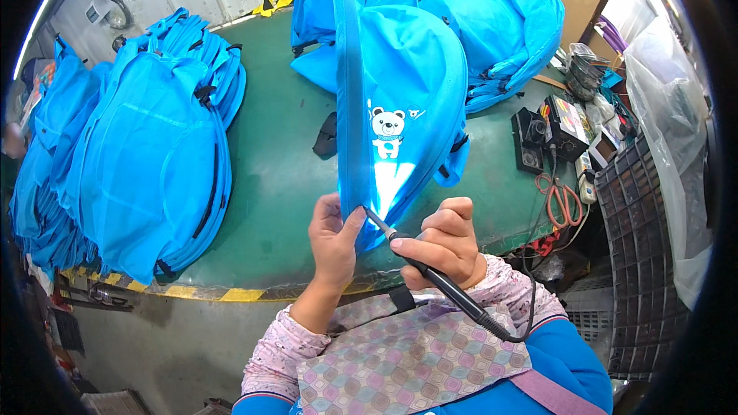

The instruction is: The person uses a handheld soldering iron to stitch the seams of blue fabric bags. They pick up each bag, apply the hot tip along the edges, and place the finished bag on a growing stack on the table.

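My left hand (pixel 334 240) pinches the lower edge of a blue fabric canopy (pixel 415 61) that bears a white bear print. In my right hand (pixel 446 244) is a black soldering iron (pixel 453 292), gripped like a pen. Its thin metal tip meets the canopy's edge strip right beside my left thumb. From the iron's back end a black cord loops to the right toward a small black power unit (pixel 565 127). The exact spot under the tip is partly hidden by my left thumb.
Stacked blue fabric pieces (pixel 146 161) cover the left of the green table (pixel 269 123). More blue canopies (pixel 500 23) lie at the back. Red-handled scissors (pixel 565 204), a black stand (pixel 529 142) and a power strip (pixel 586 177) sit at right, beside a black plastic crate (pixel 642 253).
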Demonstrator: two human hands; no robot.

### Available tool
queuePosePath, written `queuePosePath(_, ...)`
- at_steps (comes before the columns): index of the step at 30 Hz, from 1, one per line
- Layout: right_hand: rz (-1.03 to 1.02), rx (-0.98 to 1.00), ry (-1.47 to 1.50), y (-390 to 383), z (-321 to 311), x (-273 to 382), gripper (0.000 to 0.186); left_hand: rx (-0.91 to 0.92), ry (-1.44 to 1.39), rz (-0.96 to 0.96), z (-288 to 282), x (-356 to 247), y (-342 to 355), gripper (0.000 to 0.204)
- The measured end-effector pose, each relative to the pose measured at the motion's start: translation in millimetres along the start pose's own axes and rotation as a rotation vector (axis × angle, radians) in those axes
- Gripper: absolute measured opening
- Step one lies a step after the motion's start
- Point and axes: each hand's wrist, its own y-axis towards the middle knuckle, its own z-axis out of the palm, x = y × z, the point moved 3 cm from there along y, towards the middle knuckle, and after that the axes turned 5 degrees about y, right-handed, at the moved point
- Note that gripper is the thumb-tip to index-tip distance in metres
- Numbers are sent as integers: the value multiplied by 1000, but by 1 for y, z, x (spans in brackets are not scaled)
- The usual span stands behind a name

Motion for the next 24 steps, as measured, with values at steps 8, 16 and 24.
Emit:
queuePosePath(8, -40, 23, -30, 3, 6, 0, 25, -153, 83, 77, 4, 1, 0, 24)
queuePosePath(16, -94, 63, -111, 21, 3, 4, 24, -101, 122, 176, 17, -12, -2, 23)
queuePosePath(24, 428, -225, 111, 27, -30, -8, 24, -170, 114, 117, 20, -23, -5, 23)
